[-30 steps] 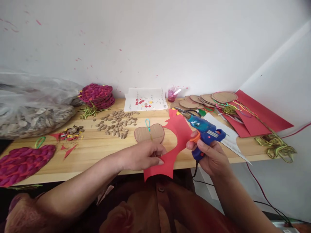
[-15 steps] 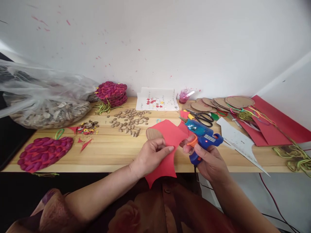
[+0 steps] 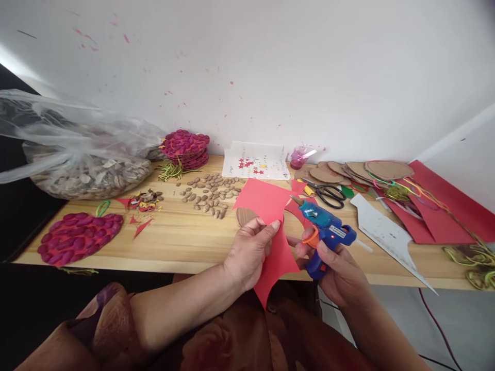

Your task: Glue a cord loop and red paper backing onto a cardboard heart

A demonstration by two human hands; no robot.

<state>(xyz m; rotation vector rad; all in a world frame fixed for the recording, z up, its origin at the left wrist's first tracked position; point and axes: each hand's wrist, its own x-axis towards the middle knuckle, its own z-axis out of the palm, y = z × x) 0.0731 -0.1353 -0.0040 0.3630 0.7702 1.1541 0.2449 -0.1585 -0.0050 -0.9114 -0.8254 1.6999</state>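
Note:
My left hand point(image 3: 249, 252) pinches a ragged sheet of red paper point(image 3: 270, 221) with a rounded cut-out and lifts it upright above the table's front edge. Behind the sheet a brown cardboard heart point(image 3: 245, 215) lies on the wooden table point(image 3: 181, 242), mostly covered by the paper. My right hand point(image 3: 338, 268) grips a blue hot glue gun point(image 3: 327, 231) with an orange trigger; its nozzle points left toward the paper.
Loose seeds point(image 3: 209, 193), a plastic bag of seeds point(image 3: 85, 165), red seed hearts point(image 3: 79, 237), a stack of them point(image 3: 185, 147), black scissors point(image 3: 328, 193), cardboard discs point(image 3: 359, 170), red sheets and coloured cords point(image 3: 433, 206) and a white paper scrap point(image 3: 386, 234) lie on the table.
My left hand has lifted the red paper off the cardboard heart and turned it upright. The glue gun stays in my right hand. The view has shifted left.

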